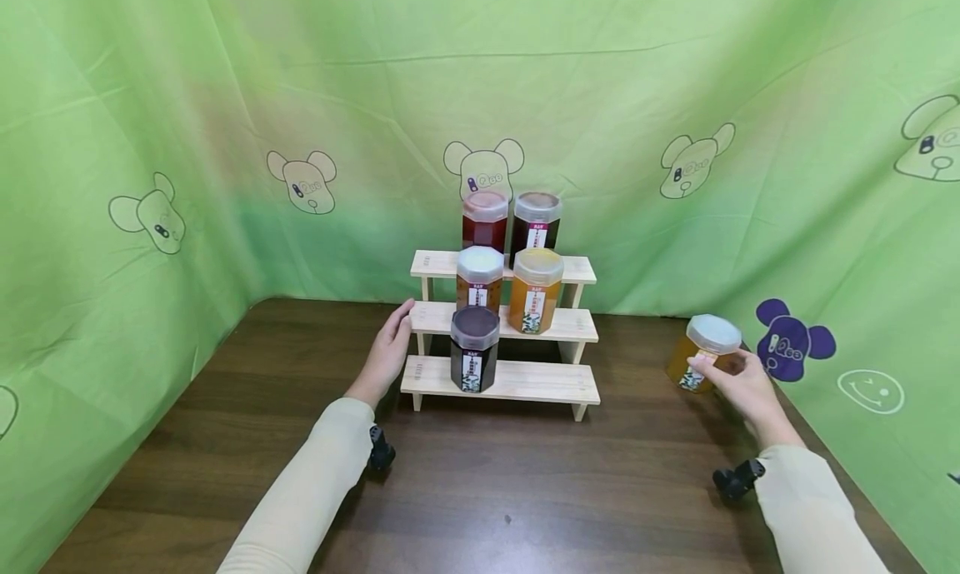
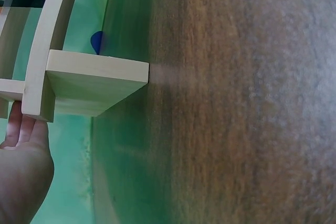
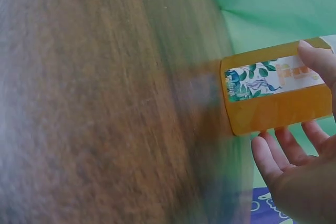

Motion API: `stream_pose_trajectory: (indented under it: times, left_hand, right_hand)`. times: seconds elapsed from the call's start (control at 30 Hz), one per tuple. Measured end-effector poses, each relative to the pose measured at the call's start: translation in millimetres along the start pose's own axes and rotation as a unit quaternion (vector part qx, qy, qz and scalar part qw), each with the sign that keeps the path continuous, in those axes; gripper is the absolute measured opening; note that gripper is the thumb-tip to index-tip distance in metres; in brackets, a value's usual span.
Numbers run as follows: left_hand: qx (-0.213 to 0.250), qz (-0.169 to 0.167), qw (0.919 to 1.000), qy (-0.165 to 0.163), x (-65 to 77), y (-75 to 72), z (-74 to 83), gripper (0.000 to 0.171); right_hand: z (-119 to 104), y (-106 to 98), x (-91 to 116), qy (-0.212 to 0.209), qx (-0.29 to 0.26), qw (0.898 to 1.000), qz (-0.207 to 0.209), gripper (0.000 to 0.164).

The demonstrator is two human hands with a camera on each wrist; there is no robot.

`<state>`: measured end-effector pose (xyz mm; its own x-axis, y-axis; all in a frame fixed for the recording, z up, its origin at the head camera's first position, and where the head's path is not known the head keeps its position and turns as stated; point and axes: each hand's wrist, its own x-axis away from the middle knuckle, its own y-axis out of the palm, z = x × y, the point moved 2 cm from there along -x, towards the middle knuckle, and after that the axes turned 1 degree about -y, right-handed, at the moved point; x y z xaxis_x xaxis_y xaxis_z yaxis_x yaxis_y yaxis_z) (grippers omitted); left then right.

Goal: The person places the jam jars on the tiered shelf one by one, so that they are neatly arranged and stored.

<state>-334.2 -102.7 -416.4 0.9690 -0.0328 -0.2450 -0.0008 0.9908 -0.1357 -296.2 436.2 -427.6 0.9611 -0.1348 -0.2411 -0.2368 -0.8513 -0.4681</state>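
Note:
At the right side of the table, my right hand [image 1: 738,382] has its thumb over the label of an amber-filled jar [image 3: 278,114] with a pale lid and its fingers along the other side. The jar leans slightly, its base close to the tabletop. My left hand [image 1: 390,349] rests against the left end of the three-step wooden stand [image 1: 540,380], by the middle step. In the left wrist view, its fingertips pass behind the board's end and are hidden. A dark jar [image 1: 474,353] stands on the bottom step, left of its middle.
On the middle step are a brown-orange jar [image 1: 480,276] and an orange jar [image 1: 536,295]. A red jar [image 1: 484,222] and another dark jar [image 1: 535,224] occupy the top step. Green printed cloth [image 1: 375,99] hangs around the brown wooden table [image 1: 465,491].

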Motion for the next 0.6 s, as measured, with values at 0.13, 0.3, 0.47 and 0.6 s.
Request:
stream_pose_trajectory:
  times: [0.13,0.3,0.47,0.6]
  left_hand:
    - [-0.001,-0.009,1.0000,-0.002,9.2,-0.6,20.4,0.045]
    - [0.002,-0.012,0.9999,-0.011,1.8,-0.8,6.6,0.046]
    - [0.003,-0.004,1.0000,-0.004,-5.5,-0.1,-11.3,0.046]
    - [0.000,0.004,1.0000,0.007,-5.5,-0.1,-12.9,0.045]
  right_hand:
    - [1,4,-1,0.015,0.014,1.000,0.007,0.049]
    - [3,8,-3,0.048,0.033,0.998,-0.002,0.068]
    - [6,12,-5,0.065,0.034,0.997,-0.017,0.076]
    - [6,13,-6,0.078,0.034,0.996,-0.024,0.081]
